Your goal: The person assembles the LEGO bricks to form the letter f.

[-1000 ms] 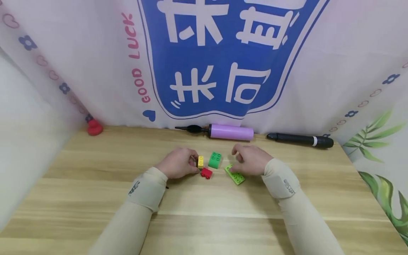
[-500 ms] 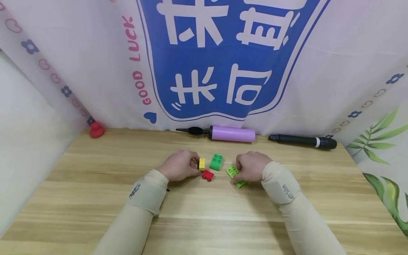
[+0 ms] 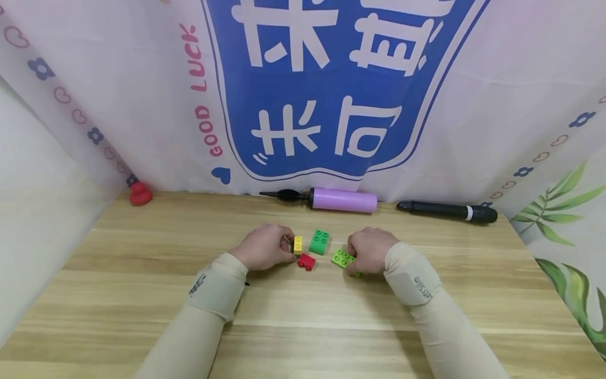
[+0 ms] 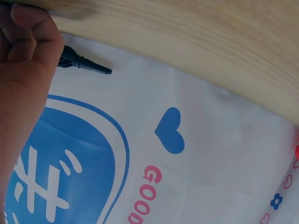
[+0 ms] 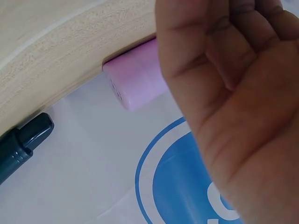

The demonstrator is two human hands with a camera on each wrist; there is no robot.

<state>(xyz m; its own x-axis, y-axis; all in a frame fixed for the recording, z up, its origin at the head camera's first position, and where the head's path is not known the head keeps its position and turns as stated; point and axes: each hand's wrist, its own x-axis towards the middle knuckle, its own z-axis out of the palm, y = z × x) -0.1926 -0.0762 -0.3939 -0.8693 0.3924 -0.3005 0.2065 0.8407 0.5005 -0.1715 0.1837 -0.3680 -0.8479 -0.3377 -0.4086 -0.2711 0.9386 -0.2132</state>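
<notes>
In the head view, my left hand (image 3: 266,247) has its thumb and fingertips at a small yellow brick (image 3: 298,245), gripping it from the left side. A sliver of green shows under that brick. My right hand (image 3: 374,250) pinches a lime-green studded brick (image 3: 343,258), whose right end is partly covered by the fingers. Between the hands a green brick (image 3: 319,241) sits studs up. Nearer to me, a red brick (image 3: 306,262) lies on its side, just by the yellow one. Both wrist views show curled fingers, but the bricks are out of sight there.
At the back of the wooden table (image 3: 303,326) lie a purple hand pump (image 3: 344,200) with a black nozzle and a black stick-like object (image 3: 447,211) with a white band. A red rubber-looking object (image 3: 140,194) stands in the back left corner. A printed cloth (image 3: 156,95) hangs behind.
My right hand has closed its fingers on the lime-green brick and turned it, so it lies more crosswise and slightly further left. The left hand and the other bricks stay nearly still.
</notes>
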